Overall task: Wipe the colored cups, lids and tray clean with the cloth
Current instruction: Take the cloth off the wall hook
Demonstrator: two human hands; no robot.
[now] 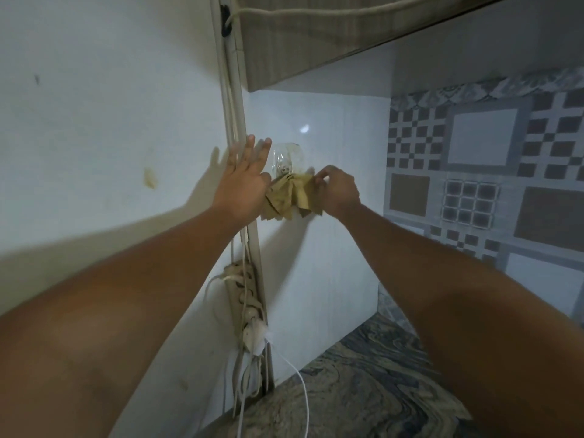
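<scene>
Progress looks close to nil, judging by what shows: no coloured cups, lids or tray appear anywhere in view, so none can be called wiped. The one task item present is the crumpled mustard-yellow fabric cloth (289, 199), hanging high on the white tiled wall from a clear plastic suction hook (286, 158) — off the bench altogether. The right hand (338, 192) pinches the cloth's right edge, its fingers (319, 179) curled tight on the fabric. The left hand (242, 183) lies at the cloth's left edge with fingers (252, 150) straight and spread toward the wall; whether its thumb has any hold on the fabric I cannot tell. My reading is that the cloth is either being taken down to begin or hung up at the end — one picture does not settle which.

A pale plastic cable channel (236, 105) runs down the wall just left of the hook, with a white power strip (245, 298) full of plugs lower down and a thin white cable (304, 387) trailing over the grey marbled stone bench (363, 390). A wood-grain cabinet (316, 42) hangs overhead, and grey checked tiles (489, 169) cover the right wall. The cables sit near the left hand and could snag.
</scene>
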